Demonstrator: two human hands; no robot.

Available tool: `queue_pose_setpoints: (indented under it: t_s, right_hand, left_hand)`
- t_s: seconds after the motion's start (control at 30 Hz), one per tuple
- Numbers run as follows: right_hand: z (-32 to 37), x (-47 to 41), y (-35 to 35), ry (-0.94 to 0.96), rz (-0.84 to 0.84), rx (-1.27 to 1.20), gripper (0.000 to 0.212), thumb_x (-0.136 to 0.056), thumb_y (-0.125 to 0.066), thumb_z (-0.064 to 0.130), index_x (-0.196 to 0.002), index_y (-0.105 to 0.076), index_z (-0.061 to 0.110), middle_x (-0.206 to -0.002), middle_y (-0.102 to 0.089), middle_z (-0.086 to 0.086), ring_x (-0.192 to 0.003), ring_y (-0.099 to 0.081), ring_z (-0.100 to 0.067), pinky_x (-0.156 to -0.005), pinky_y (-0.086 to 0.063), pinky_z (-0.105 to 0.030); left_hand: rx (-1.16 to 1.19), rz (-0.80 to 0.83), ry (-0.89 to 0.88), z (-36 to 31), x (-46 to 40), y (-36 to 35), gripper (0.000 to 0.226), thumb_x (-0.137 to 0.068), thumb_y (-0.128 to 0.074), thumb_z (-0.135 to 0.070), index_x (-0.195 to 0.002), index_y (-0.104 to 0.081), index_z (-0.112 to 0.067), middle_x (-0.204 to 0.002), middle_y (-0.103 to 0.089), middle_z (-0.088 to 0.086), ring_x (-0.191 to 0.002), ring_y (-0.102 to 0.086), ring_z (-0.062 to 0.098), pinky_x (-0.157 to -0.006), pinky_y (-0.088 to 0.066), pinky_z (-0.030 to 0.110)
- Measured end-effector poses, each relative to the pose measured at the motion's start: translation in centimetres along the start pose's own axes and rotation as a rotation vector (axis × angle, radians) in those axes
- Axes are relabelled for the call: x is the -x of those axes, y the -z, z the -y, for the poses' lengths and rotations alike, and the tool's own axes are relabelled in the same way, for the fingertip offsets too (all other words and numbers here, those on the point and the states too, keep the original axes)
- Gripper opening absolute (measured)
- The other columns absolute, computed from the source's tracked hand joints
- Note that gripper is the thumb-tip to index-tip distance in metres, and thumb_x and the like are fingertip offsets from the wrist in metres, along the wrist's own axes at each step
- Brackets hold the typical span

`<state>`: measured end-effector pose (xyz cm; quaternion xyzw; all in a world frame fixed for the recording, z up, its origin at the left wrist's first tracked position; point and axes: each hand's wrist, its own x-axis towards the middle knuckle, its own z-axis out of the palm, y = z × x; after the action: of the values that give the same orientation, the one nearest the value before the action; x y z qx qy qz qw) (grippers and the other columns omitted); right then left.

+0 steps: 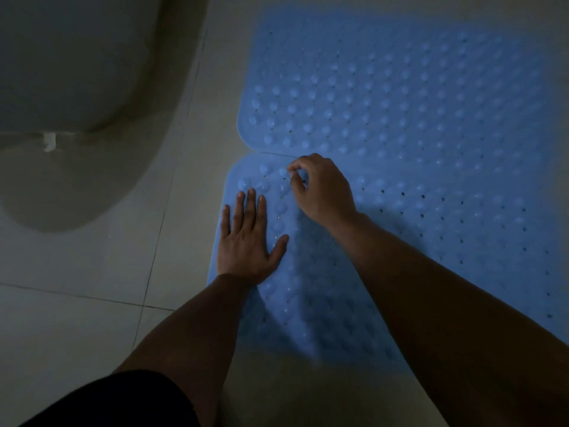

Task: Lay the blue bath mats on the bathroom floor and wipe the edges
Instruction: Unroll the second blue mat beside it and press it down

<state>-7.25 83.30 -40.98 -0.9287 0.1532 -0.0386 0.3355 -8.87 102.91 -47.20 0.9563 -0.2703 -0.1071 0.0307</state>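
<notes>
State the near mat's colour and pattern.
Light blue near mat, covered in round bumps and small holes; head view.

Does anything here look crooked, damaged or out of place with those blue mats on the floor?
Nothing looks damaged or spilled. The near mat meets the far mat edge to edge, but its left edge sits further left, so the sides do not line up. The left hand lies flat on it; the right hand pinches near the seam.

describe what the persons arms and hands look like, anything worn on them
Both arms are bare from the frame edge down to the wrists: no sleeves show. The left hand and right hand wear no gloves, and no rings, watch or bracelet can be made out, though the light is dim. The only clothing in view is a dark garment at the bottom left, apart from the arms.
</notes>
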Motion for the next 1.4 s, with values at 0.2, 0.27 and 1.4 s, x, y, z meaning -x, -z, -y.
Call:
queue_pose_setpoints:
  t_s: [0.2,0.27,1.4]
  right_hand:
    - [0.1,2.5,2.2,-0.048,0.009,0.016,0.016,-0.093,-0.059,0.027,-0.105,-0.069,0.023,-0.108,-0.068,0.002,-0.104,-0.061,-0.023,-0.083,-0.054,-0.038]
    - [0.3,3.1,2.8,-0.077,0.032,0.010,0.017,-0.093,-0.059,0.028,-0.105,-0.069,0.023,-0.109,-0.068,0.001,-0.104,-0.061,-0.023,-0.086,-0.054,-0.042]
    - [-0.1,4.7,3.6,-0.137,0.204,0.032,0.021,-0.090,-0.061,0.032,-0.107,-0.070,0.026,-0.113,-0.068,-0.003,-0.109,-0.063,-0.027,-0.092,-0.053,-0.041]
  left_hand:
    - [0.082,0.052,0.023,-0.1,-0.5,2.4,0.084,-0.097,-0.029,-0.067,-0.161,-0.022,-0.015,-0.171,-0.013,0.008,-0.159,-0.004,0.025,-0.127,-0.015,0.049]
    - [0.102,0.069,0.043,-0.1,-1.7,4.4,0.068,-0.099,-0.035,-0.061,-0.152,-0.044,-0.017,-0.165,-0.032,0.006,-0.154,-0.025,0.025,-0.120,-0.032,0.046]
    - [0.168,0.020,-0.009,-0.7,4.3,1.8,0.066,-0.100,-0.033,-0.059,-0.157,-0.036,-0.025,-0.169,-0.020,0.008,-0.157,-0.013,0.028,-0.124,-0.022,0.053]
